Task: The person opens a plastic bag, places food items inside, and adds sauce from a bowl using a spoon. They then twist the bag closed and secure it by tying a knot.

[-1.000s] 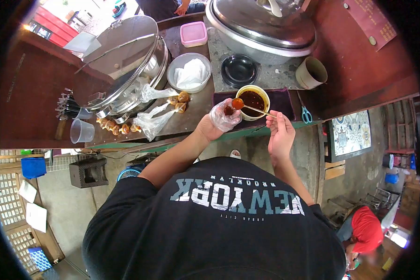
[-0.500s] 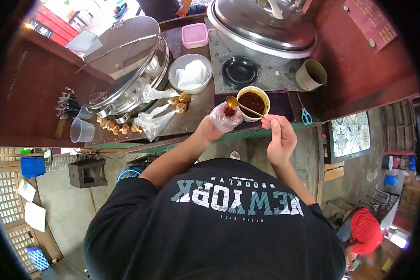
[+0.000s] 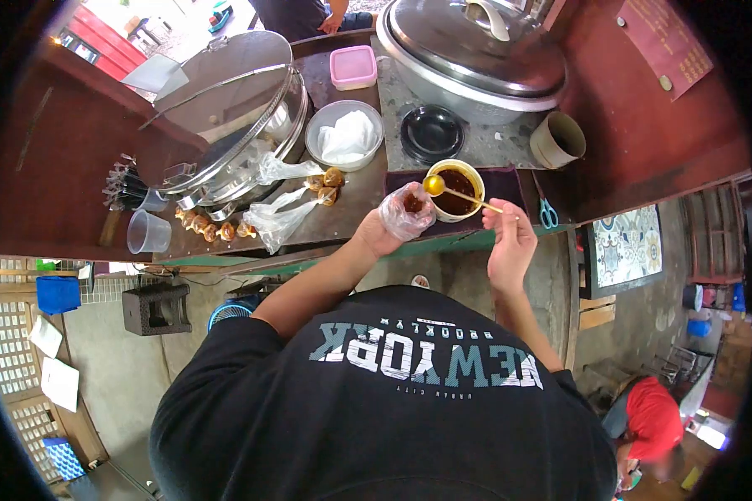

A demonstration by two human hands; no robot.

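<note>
My left hand [image 3: 384,232] is closed round a clear plastic bag [image 3: 406,214] whose open mouth shows dark reddish-brown sauce inside. Between the fingertips of my right hand [image 3: 510,246] is the thin handle of a gold spoon [image 3: 434,185]. The spoon's bowl hovers over the left rim of a white tub [image 3: 479,177] of dark sauce, close beside the bag. Left of my hands, two knotted plastic bags [image 3: 277,219] of round brown food lie on the counter.
A large lidded metal pot [image 3: 476,67], black plates [image 3: 432,134], a brown cup [image 3: 557,140] and blue-handled scissors [image 3: 548,213] surround the tub. Leftward are a bowl with white plastic [image 3: 344,138], a pink-lidded box [image 3: 353,67], skewered balls [image 3: 217,230] and a clear cup [image 3: 149,232]. One person sits behind.
The spoon's bowl has moved right, from over the bag's mouth to the tub's rim. My right hand has shifted slightly right; my left hand still holds the bag.
</note>
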